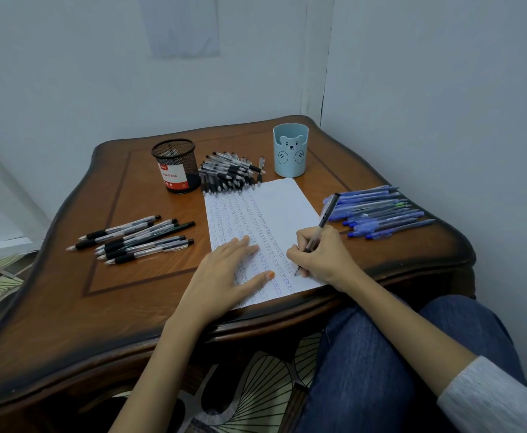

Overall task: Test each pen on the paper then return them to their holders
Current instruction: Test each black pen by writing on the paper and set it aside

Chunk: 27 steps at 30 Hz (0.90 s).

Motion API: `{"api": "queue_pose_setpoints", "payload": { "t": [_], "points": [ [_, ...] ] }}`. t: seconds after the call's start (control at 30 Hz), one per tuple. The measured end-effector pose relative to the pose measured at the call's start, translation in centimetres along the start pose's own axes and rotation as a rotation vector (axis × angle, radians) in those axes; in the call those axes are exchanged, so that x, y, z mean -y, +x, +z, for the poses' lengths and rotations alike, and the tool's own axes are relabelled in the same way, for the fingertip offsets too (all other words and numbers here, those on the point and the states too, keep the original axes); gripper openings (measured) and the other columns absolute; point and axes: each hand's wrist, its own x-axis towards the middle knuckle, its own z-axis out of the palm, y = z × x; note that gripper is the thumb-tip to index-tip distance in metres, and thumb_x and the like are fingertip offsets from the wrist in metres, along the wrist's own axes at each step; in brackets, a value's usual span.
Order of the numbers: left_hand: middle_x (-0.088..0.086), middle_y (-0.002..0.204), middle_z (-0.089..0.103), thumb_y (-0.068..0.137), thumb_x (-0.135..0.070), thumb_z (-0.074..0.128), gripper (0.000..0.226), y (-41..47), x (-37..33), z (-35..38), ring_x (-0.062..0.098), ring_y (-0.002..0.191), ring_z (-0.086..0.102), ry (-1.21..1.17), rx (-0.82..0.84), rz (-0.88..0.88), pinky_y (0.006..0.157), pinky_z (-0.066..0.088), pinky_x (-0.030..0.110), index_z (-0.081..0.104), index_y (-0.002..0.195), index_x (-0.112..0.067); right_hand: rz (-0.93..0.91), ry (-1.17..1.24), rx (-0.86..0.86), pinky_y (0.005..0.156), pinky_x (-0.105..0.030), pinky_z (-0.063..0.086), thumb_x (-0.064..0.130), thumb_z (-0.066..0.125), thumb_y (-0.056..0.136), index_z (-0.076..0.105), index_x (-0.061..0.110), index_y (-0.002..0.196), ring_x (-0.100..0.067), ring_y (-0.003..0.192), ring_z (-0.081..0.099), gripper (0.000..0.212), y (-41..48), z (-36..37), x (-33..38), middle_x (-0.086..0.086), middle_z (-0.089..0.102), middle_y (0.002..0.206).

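Jeans-clad legs (381, 354) sit closest to us, drawn up to the tabletop (68, 276) edge so we can lean over the paper (274, 207). Our left hand (224, 270) lies flat on the sheet with its fingers extended, pinning it against the strokes. Our right hand (321, 254) grips a pen (326, 218) in a writing pinch, tip touching the paper near its right edge. Black pens lie heaped (231, 175) beside the mesh holder (176, 165) and grouped at the left (134, 239). Blue pens (381, 210) lie at the right, nearer the bear holder (290, 151). We judge they are sorted by colour for an easy return.
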Motion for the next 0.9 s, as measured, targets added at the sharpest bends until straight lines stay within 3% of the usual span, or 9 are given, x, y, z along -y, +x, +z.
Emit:
{"api": "queue_pose_setpoints", "payload": {
  "t": [0.27,0.47,0.6,0.7,0.8,0.9],
  "points": [
    [-0.010,0.153,0.031,0.073,-0.083,0.031,0.086,-0.1,-0.3,-0.2,0.006,0.142,0.023,-0.003,0.003,-0.002,0.115,0.019,0.031,0.044,0.140,-0.030,0.022,0.018,0.002,0.046,-0.029,0.040,-0.006,0.060,0.081,0.042,0.001,0.055,-0.015,0.037,0.057,0.032,0.1,0.0,-0.1,-0.011,0.040,0.050],
    [-0.010,0.153,0.031,0.072,-0.083,0.031,0.086,-0.1,-0.4,-0.3,0.006,0.142,0.023,-0.004,0.002,-0.010,0.116,0.021,0.034,0.044,0.140,-0.031,0.005,0.018,0.006,0.038,-0.022,0.035,-0.009,0.058,0.081,0.037,0.006,0.055,-0.013,0.036,0.056,0.037,0.0,0.2,-0.1,-0.009,0.035,0.050],
    [-0.012,0.153,0.030,0.073,-0.083,0.031,0.086,-0.2,-0.4,-0.3,0.005,0.142,0.021,-0.005,0.008,-0.009,0.117,0.019,0.033,0.043,0.141,-0.031,0.125,0.275,-0.056,0.033,-0.017,0.026,0.000,0.061,0.089,0.041,0.009,0.053,-0.012,0.031,0.046,0.042,0.2,-0.3,0.1,-0.011,0.043,0.047],
    [-0.012,0.153,0.029,0.073,-0.083,0.030,0.086,-0.2,-0.4,-0.4,0.004,0.142,0.021,-0.007,0.005,-0.007,0.116,0.019,0.032,0.043,0.140,-0.032,0.171,0.376,-0.064,0.041,-0.023,0.030,0.015,0.057,0.095,0.051,0.013,0.051,-0.013,0.039,0.040,0.045,0.2,-0.4,0.6,-0.005,0.049,0.049],
    [-0.013,0.153,0.030,0.073,-0.083,0.030,0.085,-0.1,-0.4,-0.4,0.004,0.141,0.022,-0.002,0.011,-0.009,0.115,0.018,0.031,0.043,0.140,-0.033,0.206,0.376,-0.067,0.041,-0.020,0.033,0.034,0.044,0.101,0.053,0.014,0.083,-0.009,0.039,0.038,0.028,0.1,-0.4,1.2,0.000,0.044,0.048],
    [-0.014,0.151,0.034,0.078,-0.077,0.036,0.073,0.1,-0.3,-0.7,0.002,0.138,0.026,-0.001,0.011,-0.011,0.110,0.021,0.027,0.046,0.137,-0.034,0.233,0.393,-0.021,0.036,-0.019,0.029,0.040,0.034,0.103,0.054,0.011,0.103,-0.008,0.036,0.033,0.035,0.5,-0.7,1.6,0.001,0.040,0.044]
  ]
}}
